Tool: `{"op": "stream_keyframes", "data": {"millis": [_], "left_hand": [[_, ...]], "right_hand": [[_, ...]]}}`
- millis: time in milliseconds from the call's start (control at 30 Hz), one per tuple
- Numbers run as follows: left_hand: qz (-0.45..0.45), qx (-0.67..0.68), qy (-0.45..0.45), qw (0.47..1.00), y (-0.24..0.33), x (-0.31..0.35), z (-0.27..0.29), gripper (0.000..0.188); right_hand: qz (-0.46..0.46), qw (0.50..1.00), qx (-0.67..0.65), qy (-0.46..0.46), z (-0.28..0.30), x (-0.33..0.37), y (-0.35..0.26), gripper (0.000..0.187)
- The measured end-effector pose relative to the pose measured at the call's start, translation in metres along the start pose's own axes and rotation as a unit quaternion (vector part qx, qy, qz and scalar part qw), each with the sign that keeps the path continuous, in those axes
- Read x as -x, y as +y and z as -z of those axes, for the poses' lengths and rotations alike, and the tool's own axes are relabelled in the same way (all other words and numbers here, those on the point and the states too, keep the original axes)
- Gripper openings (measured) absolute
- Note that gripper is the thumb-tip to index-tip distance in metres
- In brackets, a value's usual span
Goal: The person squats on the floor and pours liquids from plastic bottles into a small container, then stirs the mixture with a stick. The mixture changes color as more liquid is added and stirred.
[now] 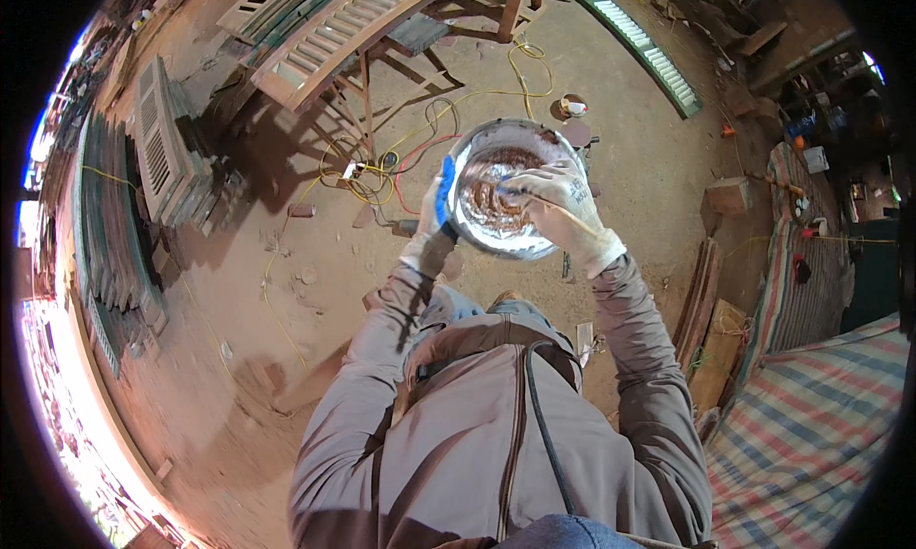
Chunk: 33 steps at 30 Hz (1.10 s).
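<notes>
A round, shiny metal pot (pixel 504 246) is held up in front of my body, its mouth tilted toward me. Brown residue (pixel 489 206) coats its inner bottom and part of the wall. My left hand (pixel 442 201), in a white glove with a blue palm, grips the pot's left side. My right hand (pixel 558 204), in a similar glove, reaches over the right rim into the pot. Its fingers are bent together near the brown residue, and whatever lies in them is hidden.
Slatted shutter panels (pixel 334 39) rest on a wooden stand ahead, with more stacked shutters (pixel 157 134) at left. Yellow and red cables (pixel 401 182) tangle on the floor behind the pot. An open can (pixel 572 107) stands beyond it. Striped sheeting (pixel 811 425) covers something at right.
</notes>
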<state>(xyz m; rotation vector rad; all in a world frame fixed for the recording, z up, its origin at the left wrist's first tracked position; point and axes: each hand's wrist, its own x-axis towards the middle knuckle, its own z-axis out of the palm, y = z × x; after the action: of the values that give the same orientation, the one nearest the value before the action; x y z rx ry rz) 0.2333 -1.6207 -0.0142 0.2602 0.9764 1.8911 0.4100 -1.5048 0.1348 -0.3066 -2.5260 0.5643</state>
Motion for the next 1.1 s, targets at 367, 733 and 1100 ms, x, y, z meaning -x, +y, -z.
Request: {"op": "stream_keyframes", "data": {"millis": [367, 733, 1100], "left_hand": [[-0.034, 0.001, -0.005, 0.999, 0.028, -0.025, -0.007, 0.059], [-0.061, 0.059, 0.02, 0.996, 0.061, -0.001, -0.021, 0.058], [-0.031, 0.091, 0.047, 0.994, 0.007, 0.015, 0.017, 0.058]], "right_hand": [[-0.077, 0.995, 0.062, -0.028, 0.044, -0.028, 0.076, 0.021], [-0.175, 0.976, -0.122, 0.035, 0.02, 0.082, 0.008, 0.022], [-0.071, 0.996, 0.027, 0.044, 0.008, -0.002, 0.049, 0.009]]}}
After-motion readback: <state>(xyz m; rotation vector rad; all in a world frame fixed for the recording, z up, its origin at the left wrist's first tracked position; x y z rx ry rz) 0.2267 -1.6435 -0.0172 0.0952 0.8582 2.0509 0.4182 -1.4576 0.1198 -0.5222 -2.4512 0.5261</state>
